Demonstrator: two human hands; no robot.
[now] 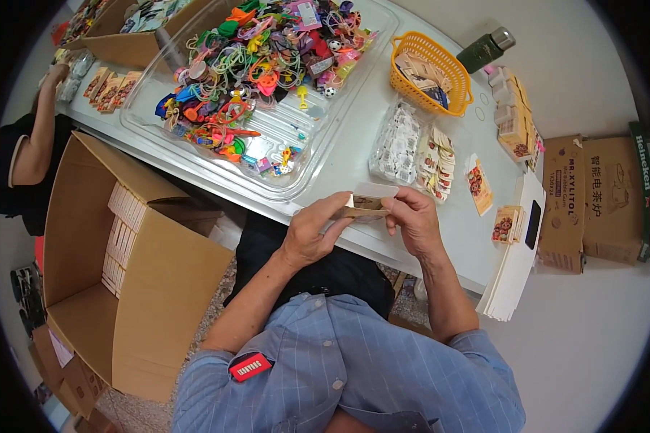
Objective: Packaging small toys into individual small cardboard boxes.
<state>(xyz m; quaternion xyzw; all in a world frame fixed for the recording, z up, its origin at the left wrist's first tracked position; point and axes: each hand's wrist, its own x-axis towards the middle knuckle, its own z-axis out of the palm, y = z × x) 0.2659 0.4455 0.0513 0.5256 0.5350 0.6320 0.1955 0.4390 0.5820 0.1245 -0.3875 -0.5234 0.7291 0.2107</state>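
In the head view, the left hand (313, 229) is pinching a small box (366, 209) at its near left side, thumb and fingers bearing on the card. The right hand (416, 220) is grasping its right end, so each grip is closing on the same piece. The box is being held just above the near edge of the counter (455, 249), in front of the blue shirt, and its pale flap is standing up, so this one is looking unfinished. Whether anything is lying inside, I cannot tell.

As for what is done, rows of slim packs (128, 211) are sitting inside the big carton (173, 289) at the left, seemingly finished pieces, while much of the carton's visible space is going unfilled. Small printed boxes (509, 225) are standing near the counter's right edge; their state is not showing.

Plenty is apparently remaining. The clear tray (318, 169) is carrying a large heap of colourful trinkets (256, 61), the bag of white packets (397, 144) is looking well filled, and printed packets (438, 162) are lying beside it. The yellow basket (410, 88) is holding more flat pieces. At the far left, another person's arm (42, 137) is reaching over the counter. Judging by these supplies, the work is sitting mid-batch, with the box in hand needing its flap closed.
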